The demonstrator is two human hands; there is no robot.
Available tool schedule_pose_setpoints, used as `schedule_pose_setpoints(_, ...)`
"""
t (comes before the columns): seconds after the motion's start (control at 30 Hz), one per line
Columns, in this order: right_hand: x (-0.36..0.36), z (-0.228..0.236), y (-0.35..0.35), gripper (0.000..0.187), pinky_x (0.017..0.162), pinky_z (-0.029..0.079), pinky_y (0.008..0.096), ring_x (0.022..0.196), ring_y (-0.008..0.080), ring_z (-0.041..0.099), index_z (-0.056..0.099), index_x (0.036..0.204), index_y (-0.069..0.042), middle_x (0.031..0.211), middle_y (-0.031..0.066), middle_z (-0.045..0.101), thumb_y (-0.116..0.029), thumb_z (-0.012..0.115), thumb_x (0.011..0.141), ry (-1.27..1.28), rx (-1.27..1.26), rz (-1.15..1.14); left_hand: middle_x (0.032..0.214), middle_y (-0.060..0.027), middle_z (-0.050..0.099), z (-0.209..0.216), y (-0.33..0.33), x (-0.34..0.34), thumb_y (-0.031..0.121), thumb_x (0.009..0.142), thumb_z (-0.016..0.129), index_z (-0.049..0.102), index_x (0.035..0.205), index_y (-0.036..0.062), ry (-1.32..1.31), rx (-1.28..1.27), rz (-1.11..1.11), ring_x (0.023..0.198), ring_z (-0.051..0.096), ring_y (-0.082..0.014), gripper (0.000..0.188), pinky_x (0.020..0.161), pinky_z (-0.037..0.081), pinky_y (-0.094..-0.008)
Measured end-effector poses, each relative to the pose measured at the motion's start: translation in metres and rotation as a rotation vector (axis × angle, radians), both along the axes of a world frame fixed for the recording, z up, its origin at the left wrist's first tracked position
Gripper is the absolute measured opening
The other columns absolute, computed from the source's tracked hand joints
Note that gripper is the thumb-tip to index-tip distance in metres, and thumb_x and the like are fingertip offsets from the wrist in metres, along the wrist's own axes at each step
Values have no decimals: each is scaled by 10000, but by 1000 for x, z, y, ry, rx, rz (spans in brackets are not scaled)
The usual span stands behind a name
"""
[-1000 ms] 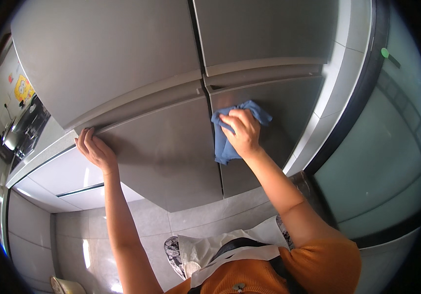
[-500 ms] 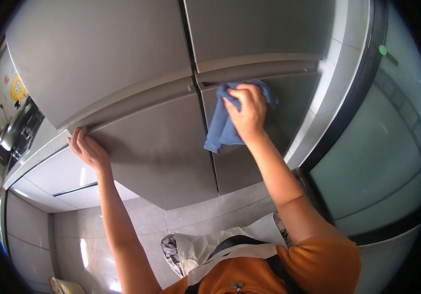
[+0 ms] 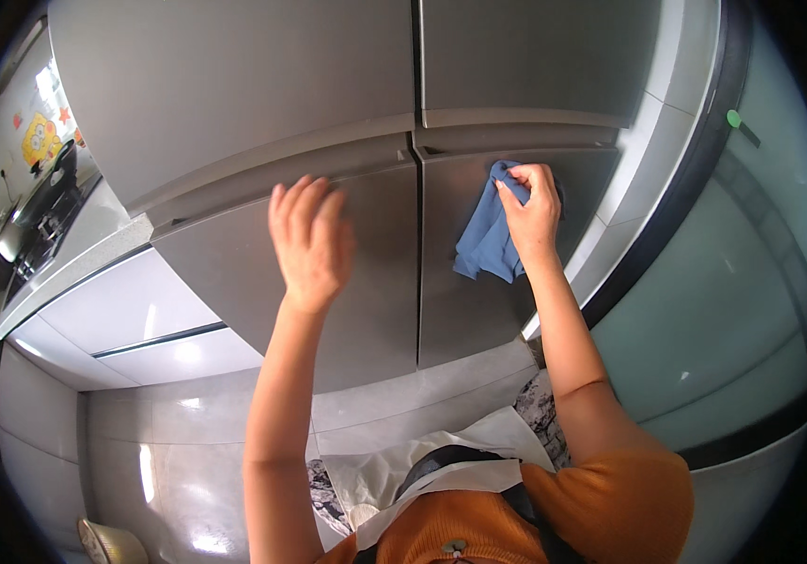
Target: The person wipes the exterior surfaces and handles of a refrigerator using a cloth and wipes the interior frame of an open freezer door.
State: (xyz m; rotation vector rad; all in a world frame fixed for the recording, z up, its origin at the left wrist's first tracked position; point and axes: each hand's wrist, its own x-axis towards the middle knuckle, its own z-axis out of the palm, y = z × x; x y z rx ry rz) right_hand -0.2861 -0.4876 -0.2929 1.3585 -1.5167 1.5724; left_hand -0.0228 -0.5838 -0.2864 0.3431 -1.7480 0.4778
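Note:
My right hand (image 3: 534, 211) pinches the top of a blue cloth (image 3: 490, 234), which hangs in folds in front of the lower right door (image 3: 464, 320) of a grey refrigerator. Over the lower left door (image 3: 370, 282), my left hand (image 3: 309, 244) is raised with its fingers stretched out and slightly blurred; nothing is in it. A recessed handle strip (image 3: 507, 137) runs between the upper and lower doors. Part of the cloth is hidden behind my right hand.
White drawers (image 3: 131, 310) under a pale countertop (image 3: 107, 230) stand at the left, with a dark lidded pan (image 3: 37, 202) on a stove. A frosted glass door (image 3: 704, 301) in a dark frame is at the right. A basket-like bin (image 3: 112, 542) sits on the grey tiled floor.
My left hand has left the refrigerator's left edge and moved right. My right hand has shifted right with the cloth, which now hangs from its fingers. The view has turned slightly.

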Motion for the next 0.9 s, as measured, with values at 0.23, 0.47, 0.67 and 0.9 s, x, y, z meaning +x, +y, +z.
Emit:
schedule_pose_setpoints(0.23, 56, 13, -23, 299, 674, 473, 366, 792, 280, 589, 558, 827, -86, 835, 76, 561, -1, 742, 608, 238, -89, 9, 1205, -90, 538, -18, -7, -50, 108, 794, 565, 596, 1146, 73, -53, -35, 127, 1181, 470, -258, 355, 1065, 264, -490)
schedule_pose_setpoints(0.47, 7, 18, -2, 353, 721, 492, 371, 831, 276, 600, 643, 917, -113, 907, 79, 594, -26, 755, 593, 367, -52, -70, 1217, -68, 562, -24, -15, -45, 118, 764, 560, 639, 1099, 115, -29, -130, 196, 1168, 504, -239, 344, 1038, 314, -466)
schedule_pose_setpoints(0.67, -69, 34, 25, 193, 771, 487, 365, 867, 291, 617, 647, 921, -35, 932, 114, 633, -50, 703, 737, 89, -119, -252, 1255, -103, 527, -28, -17, -49, 133, 779, 566, 626, 1111, 100, -51, -146, 200, 1215, 453, -279, 339, 1060, 273, -493)
schedule_pose_setpoints(0.9, 21, 62, -23, 316, 751, 498, 346, 857, 236, 619, 631, 969, -75, 943, 53, 631, -77, 733, 671, 555, 34, 152, 1262, -109, 524, -26, -17, -48, 115, 783, 560, 619, 1119, 99, -66, -141, 201, 1220, 451, -288, 342, 1059, 272, -497)
